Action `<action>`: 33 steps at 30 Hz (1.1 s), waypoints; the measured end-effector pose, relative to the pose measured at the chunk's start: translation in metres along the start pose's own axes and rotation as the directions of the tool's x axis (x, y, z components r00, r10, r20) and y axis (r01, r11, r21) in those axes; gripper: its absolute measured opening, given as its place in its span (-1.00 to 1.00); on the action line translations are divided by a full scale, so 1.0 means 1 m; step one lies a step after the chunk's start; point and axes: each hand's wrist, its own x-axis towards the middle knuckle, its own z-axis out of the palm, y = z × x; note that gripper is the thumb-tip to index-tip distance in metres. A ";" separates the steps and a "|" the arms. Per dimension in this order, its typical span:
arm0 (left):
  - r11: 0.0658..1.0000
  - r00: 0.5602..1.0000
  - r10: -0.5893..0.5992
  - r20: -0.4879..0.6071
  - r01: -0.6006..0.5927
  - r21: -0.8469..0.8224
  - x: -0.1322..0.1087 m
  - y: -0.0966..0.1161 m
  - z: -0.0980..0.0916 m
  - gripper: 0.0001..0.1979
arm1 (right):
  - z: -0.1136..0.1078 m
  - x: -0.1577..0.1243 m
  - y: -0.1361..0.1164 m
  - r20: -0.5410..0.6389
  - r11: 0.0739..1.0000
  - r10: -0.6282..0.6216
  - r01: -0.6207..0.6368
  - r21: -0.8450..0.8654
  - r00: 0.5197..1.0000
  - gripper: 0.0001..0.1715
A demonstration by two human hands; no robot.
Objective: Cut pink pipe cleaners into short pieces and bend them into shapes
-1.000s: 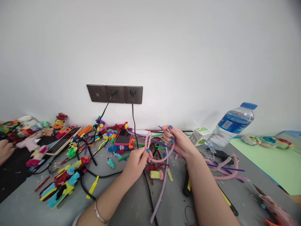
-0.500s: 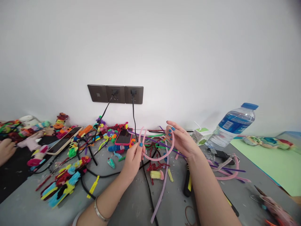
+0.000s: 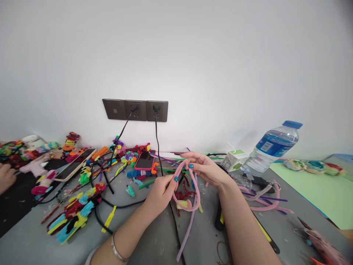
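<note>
A pink pipe cleaner (image 3: 196, 195) hangs in a closed loop between my two hands above the table. My left hand (image 3: 164, 188) pinches it on the left side, thumb against the fingers. At the top of the loop my right hand (image 3: 205, 168) grips it between thumb and index finger; its other fingers reach left. Below the loop lie a lilac pipe cleaner (image 3: 187, 235), a short yellow piece (image 3: 181, 204) partly covered by the loop, and a dark red glittery piece (image 3: 190, 194).
Black cables (image 3: 172, 221) cross the grey table. Pipe-cleaner figures (image 3: 74, 213) and a pink-cased phone (image 3: 145, 161) are on the left. A water bottle (image 3: 271, 147), drink carton (image 3: 234, 161), cutter (image 3: 220, 215) and pliers (image 3: 322, 243) stand or lie right. Another person's hand (image 3: 6, 178) shows far left.
My hands have come closer together, the right one moving left and down, the left one slightly right. The wide open curve of pink pipe cleaner is now a smaller closed loop.
</note>
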 end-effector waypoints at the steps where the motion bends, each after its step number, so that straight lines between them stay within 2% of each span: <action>1: 1.000 1.000 -0.006 0.012 0.006 -0.001 0.000 0.001 0.000 -0.62 | 0.000 0.000 0.001 -0.008 1.000 -0.011 0.010 -0.004 1.000 -0.70; 5: 1.000 0.999 -0.012 0.033 0.011 0.010 0.000 0.004 0.000 -0.61 | -0.001 0.003 0.003 -0.026 1.000 -0.022 0.021 -0.021 0.999 -0.81; 11: 0.999 0.998 0.019 0.063 -0.020 0.027 0.000 0.004 0.000 -0.61 | 0.000 0.005 0.000 -0.050 0.998 0.049 -0.050 -0.025 0.998 -0.58; 16: 0.995 0.995 0.047 0.090 -0.054 0.080 -0.001 0.001 0.001 -0.63 | -0.003 0.005 0.004 -0.066 0.998 0.057 -0.059 -0.030 0.996 -0.73; 20: 0.992 0.993 0.045 0.109 -0.057 0.115 -0.001 0.000 0.001 -0.64 | -0.004 0.005 0.006 -0.066 0.998 0.056 -0.058 -0.017 0.996 -0.74; 28: 0.999 0.996 0.037 0.081 -0.040 0.033 -0.001 0.003 0.001 -0.62 | -0.003 0.006 0.007 -0.103 0.999 0.047 -0.047 0.004 0.994 -0.73; 33: 0.995 0.998 0.020 -0.054 -0.025 -0.095 0.001 0.000 -0.001 -0.65 | -0.005 0.007 0.006 -0.175 1.000 -0.010 0.014 0.018 0.984 -0.74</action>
